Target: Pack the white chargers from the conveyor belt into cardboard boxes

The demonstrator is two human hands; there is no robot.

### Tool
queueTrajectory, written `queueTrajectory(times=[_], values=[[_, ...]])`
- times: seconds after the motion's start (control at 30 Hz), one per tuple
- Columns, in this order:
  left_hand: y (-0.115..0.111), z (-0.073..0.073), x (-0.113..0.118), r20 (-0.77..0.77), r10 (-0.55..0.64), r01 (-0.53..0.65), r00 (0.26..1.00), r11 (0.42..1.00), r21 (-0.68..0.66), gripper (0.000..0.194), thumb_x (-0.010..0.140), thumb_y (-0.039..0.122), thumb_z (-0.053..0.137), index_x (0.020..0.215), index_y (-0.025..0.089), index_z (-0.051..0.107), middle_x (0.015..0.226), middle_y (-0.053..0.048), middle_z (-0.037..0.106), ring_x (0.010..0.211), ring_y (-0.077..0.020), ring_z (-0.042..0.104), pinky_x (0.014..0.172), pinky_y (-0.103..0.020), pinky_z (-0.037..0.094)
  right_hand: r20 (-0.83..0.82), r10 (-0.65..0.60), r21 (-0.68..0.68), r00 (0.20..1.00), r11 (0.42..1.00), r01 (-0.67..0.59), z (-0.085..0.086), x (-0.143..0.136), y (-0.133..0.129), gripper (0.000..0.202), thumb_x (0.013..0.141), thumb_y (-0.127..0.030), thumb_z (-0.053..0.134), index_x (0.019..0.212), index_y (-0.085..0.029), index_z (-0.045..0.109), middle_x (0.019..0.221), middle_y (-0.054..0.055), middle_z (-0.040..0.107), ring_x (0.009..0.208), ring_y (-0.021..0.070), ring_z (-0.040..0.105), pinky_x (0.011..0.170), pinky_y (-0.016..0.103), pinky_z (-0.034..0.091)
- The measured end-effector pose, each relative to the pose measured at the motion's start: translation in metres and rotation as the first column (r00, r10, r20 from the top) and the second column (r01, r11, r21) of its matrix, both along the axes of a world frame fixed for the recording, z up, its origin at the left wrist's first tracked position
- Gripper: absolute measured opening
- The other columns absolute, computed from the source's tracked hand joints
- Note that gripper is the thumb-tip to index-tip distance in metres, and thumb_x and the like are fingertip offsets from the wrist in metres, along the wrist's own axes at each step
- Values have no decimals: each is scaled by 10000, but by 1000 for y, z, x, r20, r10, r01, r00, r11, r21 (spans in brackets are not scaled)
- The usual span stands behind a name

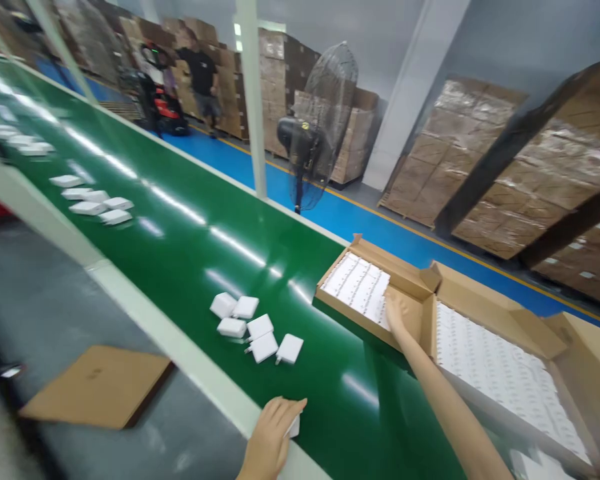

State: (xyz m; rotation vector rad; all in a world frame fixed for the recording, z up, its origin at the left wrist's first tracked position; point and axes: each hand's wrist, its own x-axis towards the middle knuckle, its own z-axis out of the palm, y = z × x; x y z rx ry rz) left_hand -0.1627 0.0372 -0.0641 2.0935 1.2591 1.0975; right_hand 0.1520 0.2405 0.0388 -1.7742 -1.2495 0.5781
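gripping small white square plastic block (293, 425) with fingers of left hand (280, 421), close to near edge of long glossy green conveyor belt (180, 247). reaching right hand (396, 310) into open shallow brown cardboard box (416, 313) at far side of belt, fingers at end of tightly packed rows of white blocks (357, 283). cannot tell if grasping a block there or only touching. filling left part of box with rows, leaving bare cardboard to the right. just beside it, see second open brown cardboard box (570, 427), packed with more white rows (500, 373). between left hand and first box but farther up belt, see cluster of six loose white blocks (260, 327), some touching, one slightly apart. farther along, see another loose white cluster (95, 199), then blurry white pieces (23, 140). on grey floor left of belt, see flat brown cardboard piece (97, 387). beyond belt, note black wire-cage fan (313, 127), blue floor strip (230, 157), wrapped brown carton stacks (440, 153), person in dark top (203, 73) near red machine (169, 117).
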Motion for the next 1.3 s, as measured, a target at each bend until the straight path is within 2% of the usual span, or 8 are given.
queueTrajectory(times=[0.1, 0.2, 0.3, 0.5, 0.7, 0.87, 1.07, 1.3], values=[[-4, 18, -2, 121, 2, 27, 993, 971, -236, 441, 892, 230, 267, 1135, 235, 635, 842, -52, 661, 779, -197, 621, 736, -329, 521, 193, 189, 93, 963, 973, -210, 5, -52, -21, 523, 848, -401, 445, 1326, -191, 429, 1403, 158, 409, 1351, 353, 251, 1084, 581, 160], [-3, 39, -3, 104, 107, -57, 989, 916, -396, 444, 921, 357, 256, 1144, 200, 607, 758, -33, 608, 699, -192, 599, 689, -325, 508, 427, 674, -62, 603, 687, -724, -5, -126, -61, 434, 812, -314, 569, 1244, -284, 543, 1233, 109, 585, 1155, 336, 489, 973, 537, 364], [7, 57, -7, -124, 318, -341, 940, 860, -381, 444, 928, 442, 305, 1212, 189, 534, 906, -58, 616, 778, -213, 616, 711, -345, 498, 496, 767, -201, 407, 558, -805, -30, -174, -98, 583, 751, -177, 620, 1311, -273, 493, 1391, 110, 485, 1202, 366, 460, 913, 547, 429], [42, 52, -22, -603, 378, -541, 702, 834, -107, 489, 887, 270, 415, 1341, 90, 380, 1236, -192, 512, 887, -265, 635, 777, -406, 464, 489, 672, -97, 556, 676, -731, -71, -139, -145, 576, 834, -80, 440, 1346, -345, 432, 1441, 25, 442, 1161, 310, 505, 924, 531, 458], [58, 52, 1, -534, 253, -405, 806, 895, -186, 373, 854, 234, 480, 1218, 158, 488, 1195, -105, 568, 978, -240, 611, 831, -362, 443, 439, 482, 5, 758, 842, -539, -76, -117, -153, 588, 780, -225, 602, 1333, -284, 412, 1406, 127, 410, 1218, 370, 460, 935, 578, 446], [30, 64, 10, -424, 215, -362, 880, 882, -302, 376, 877, 362, 475, 1200, 183, 549, 1127, -73, 633, 907, -229, 622, 816, -354, 458, 272, 608, 65, 746, 762, -644, -78, -128, -135, 665, 762, -96, 501, 1384, -271, 348, 1161, 94, 567, 1096, 286, 541, 941, 485, 470], [-1, 58, 27, -417, 208, -336, 885, 905, -262, 345, 754, 403, 672, 1048, 222, 649, 1023, -36, 700, 802, -249, 612, 763, -372, 480, -129, 539, -33, 833, 837, -546, -62, -105, -138, 580, 730, -201, 583, 1286, -185, 416, 1054, 87, 591, 817, 212, 612, 761, 389, 531], [2, 38, 34, -233, 142, -220, 962, 908, -355, 880, 623, 423, 802, 1361, 191, 382, 1322, -145, 519, 1103, -314, 560, 912, -443, 460, -312, 815, -199, 488, 446, -872, -36, -87, -152, 432, 684, -295, 733, 1109, -292, 652, 1123, 42, 645, 993, 246, 548, 864, 424, 474]])
